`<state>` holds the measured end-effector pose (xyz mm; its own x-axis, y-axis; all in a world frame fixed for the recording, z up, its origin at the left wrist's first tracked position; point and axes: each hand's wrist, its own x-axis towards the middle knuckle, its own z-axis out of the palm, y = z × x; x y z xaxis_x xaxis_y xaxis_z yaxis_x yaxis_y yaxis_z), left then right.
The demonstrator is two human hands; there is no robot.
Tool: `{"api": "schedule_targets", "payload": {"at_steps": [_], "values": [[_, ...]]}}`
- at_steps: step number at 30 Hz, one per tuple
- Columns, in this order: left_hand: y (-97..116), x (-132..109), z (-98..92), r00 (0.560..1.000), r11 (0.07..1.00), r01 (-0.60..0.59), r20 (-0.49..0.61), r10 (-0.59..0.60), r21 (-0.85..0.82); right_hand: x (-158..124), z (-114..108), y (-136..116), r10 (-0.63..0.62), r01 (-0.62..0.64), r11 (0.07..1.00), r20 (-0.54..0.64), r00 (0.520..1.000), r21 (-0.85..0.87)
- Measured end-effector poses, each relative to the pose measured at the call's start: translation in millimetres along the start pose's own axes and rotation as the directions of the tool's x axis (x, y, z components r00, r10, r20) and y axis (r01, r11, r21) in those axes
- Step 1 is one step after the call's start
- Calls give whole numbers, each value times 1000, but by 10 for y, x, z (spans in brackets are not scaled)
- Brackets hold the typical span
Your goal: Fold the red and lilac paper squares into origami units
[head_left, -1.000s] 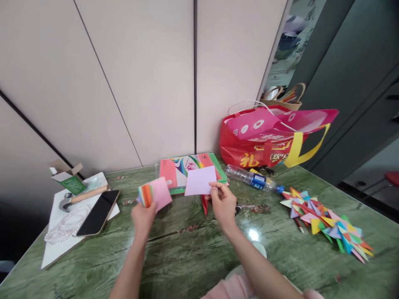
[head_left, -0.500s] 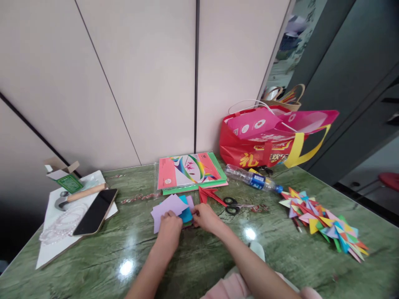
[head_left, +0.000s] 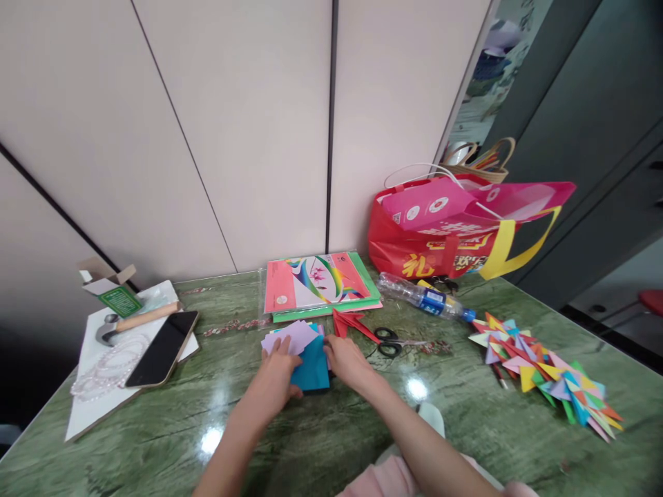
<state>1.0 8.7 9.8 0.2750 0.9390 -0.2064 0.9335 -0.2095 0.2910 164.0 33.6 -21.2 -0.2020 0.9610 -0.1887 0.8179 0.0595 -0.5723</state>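
Observation:
My left hand [head_left: 275,373] lies over the left side of a stack of small coloured papers, its fingers apart on the purple sheets [head_left: 298,337] and its thumb by the lower left corner of the blue sheets [head_left: 313,369]. With bent fingers, my right hand [head_left: 348,359] grips the stack's right edge; its fingertips are partly hidden. The purple sheets lie fanned and askew on top of the blue ones. Just beyond my right hand are a red folded paper piece [head_left: 353,323] and black-handled scissors [head_left: 388,342].
Behind the stack lies a packet of coloured paper [head_left: 315,281]. A plastic bottle [head_left: 422,297], a red bag [head_left: 435,235] and folded paper pieces [head_left: 539,373] occupy the right. At left, a phone [head_left: 163,348], hammer [head_left: 145,318], beads [head_left: 111,369] and small box [head_left: 117,293] sit on a white board [head_left: 83,417].
The purple sheets have slid up and back, uncovering more of the blue. My left hand has spread its fingers and thumb. My right hand stays at the right edge.

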Motion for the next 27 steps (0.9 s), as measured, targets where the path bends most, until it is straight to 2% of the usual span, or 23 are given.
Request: {"api": "schedule_targets", "payload": {"at_steps": [2, 3, 5, 6, 7, 9, 11, 12, 14, 16, 21, 24, 27], "values": [[-57, 12, -91, 997, 995, -38, -66, 32, -97, -10, -9, -13, -5, 5, 1000, 4, 1000, -19], [-90, 17, -136, 993, 990, -25, -120, 9, -136, -13, -9, -18, -2, 2, 1000, 0, 1000, -26], [-169, 20, -202, 962, 986, 88, -245, -120, -141, -15, -7, -25, 2, -2, 1000, -17, 1000, -23], [-213, 19, -216, 947, 979, 160, -260, -187, -124, -18, -6, -27, -1, 1, 1000, -29, 1000, -14], [-257, 17, -214, 934, 969, 227, -258, -246, -102, -22, -6, -27, -11, 11, 1000, -38, 999, 1], [-328, 14, -170, 933, 948, 315, -173, -316, -31, -44, -6, -30, -66, 67, 997, -19, 998, 34], [-357, 19, -94, 954, 954, 299, -30, -298, 32, -79, -2, -40, -146, 143, 988, 60, 987, 50], [-353, 25, -54, 956, 953, 294, -4, -295, 74, -100, 4, -50, -182, 178, 983, 114, 977, 50], [-319, 39, 8, 952, 942, 303, -9, -305, 143, -133, 22, -76, -200, 202, 979, 207, 958, 14], [-274, 51, 40, 954, 940, 295, -1, -299, 171, -145, 45, -98, -164, 179, 983, 234, 958, -46], [-234, 76, 67, 964, 948, 264, -9, -267, 178, -90, 62, -64, -172, 182, 981, 121, 978, -71], [-227, 104, 105, 974, 966, 226, -35, -224, 128, -62, 49, -22, -204, 206, 977, 51, 978, -57], [-195, 123, 139, 981, 979, 191, -58, -187, 75, -62, 51, -4, -222, 223, 974, 37, 974, -36]]}}
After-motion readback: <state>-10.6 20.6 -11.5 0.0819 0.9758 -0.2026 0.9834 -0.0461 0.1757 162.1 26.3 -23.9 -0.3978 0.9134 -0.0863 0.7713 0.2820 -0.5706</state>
